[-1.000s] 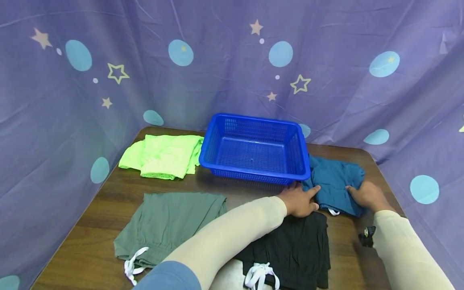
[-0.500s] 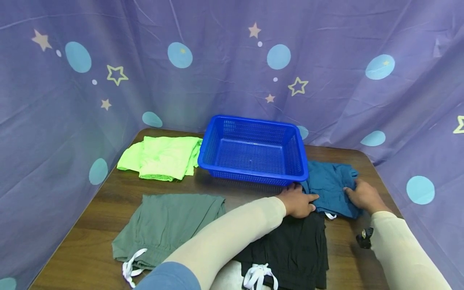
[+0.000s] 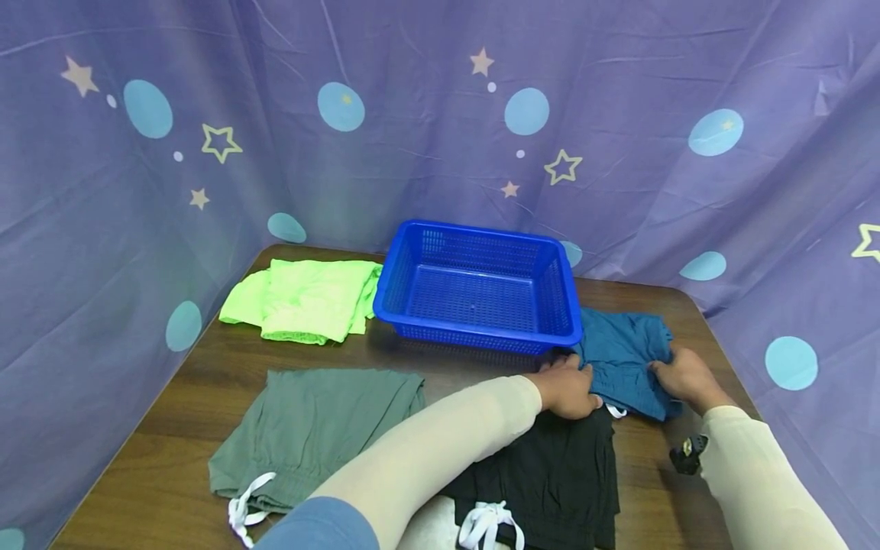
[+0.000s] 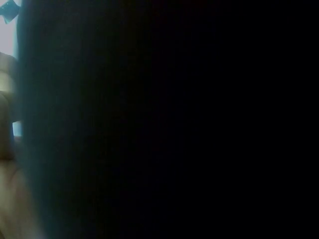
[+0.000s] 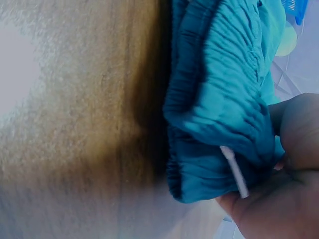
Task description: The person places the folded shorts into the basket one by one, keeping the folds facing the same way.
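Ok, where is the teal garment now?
In the head view, the teal garment lies on the right of the table, beside the basket, between the left hand and the right hand, which grips it.

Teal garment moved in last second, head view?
Yes: in the head view, the teal garment has shifted slightly left, its right edge now closer to the blue basket.

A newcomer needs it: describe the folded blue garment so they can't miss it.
On the wooden table, find the blue basket at the back. Just right of it lies the teal garment, gripped at its right edge by the right hand. Its colour sets it apart from the black garment, grey-green garment and neon-green garment.
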Motion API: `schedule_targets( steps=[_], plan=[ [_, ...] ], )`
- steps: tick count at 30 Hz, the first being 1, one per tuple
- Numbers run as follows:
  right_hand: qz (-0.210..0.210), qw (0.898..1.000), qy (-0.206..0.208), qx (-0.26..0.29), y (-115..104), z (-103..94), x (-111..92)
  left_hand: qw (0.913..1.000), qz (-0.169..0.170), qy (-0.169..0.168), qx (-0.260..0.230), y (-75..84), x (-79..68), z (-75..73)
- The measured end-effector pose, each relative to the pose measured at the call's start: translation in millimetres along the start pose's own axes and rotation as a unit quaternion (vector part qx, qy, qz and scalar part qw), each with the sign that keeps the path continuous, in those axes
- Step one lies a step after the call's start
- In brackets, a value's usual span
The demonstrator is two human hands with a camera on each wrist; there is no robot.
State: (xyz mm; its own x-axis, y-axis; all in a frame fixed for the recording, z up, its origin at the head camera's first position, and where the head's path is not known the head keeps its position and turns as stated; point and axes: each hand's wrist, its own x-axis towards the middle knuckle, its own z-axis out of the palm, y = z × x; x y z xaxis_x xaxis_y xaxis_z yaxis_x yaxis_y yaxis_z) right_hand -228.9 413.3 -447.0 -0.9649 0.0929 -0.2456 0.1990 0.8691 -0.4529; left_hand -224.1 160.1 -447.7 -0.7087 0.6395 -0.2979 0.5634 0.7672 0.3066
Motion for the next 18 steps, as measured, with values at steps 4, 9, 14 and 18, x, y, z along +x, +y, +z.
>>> schedule_targets(
  steps=[4,9,14,18],
  plan=[
    [-0.027,0.999,0.019,0.026,1.1,0.0,-1.2,0.9998,0.002,-0.005,-0.020,-1.4,0.3,-1.6],
    [-0.047,0.996,0.045,0.059,2.7,0.7,-3.8,0.9992,0.016,0.017,-0.032,-4.0,0.8,-1.6],
    [-0.036,0.992,0.065,0.099,3.6,1.7,-7.0,0.9980,0.031,0.037,-0.041,-4.9,0.8,-2.7],
    [-0.038,0.989,0.095,0.108,2.2,-2.1,-9.7,0.9967,0.042,0.049,-0.050,-3.9,1.7,-5.2]
  ],
)
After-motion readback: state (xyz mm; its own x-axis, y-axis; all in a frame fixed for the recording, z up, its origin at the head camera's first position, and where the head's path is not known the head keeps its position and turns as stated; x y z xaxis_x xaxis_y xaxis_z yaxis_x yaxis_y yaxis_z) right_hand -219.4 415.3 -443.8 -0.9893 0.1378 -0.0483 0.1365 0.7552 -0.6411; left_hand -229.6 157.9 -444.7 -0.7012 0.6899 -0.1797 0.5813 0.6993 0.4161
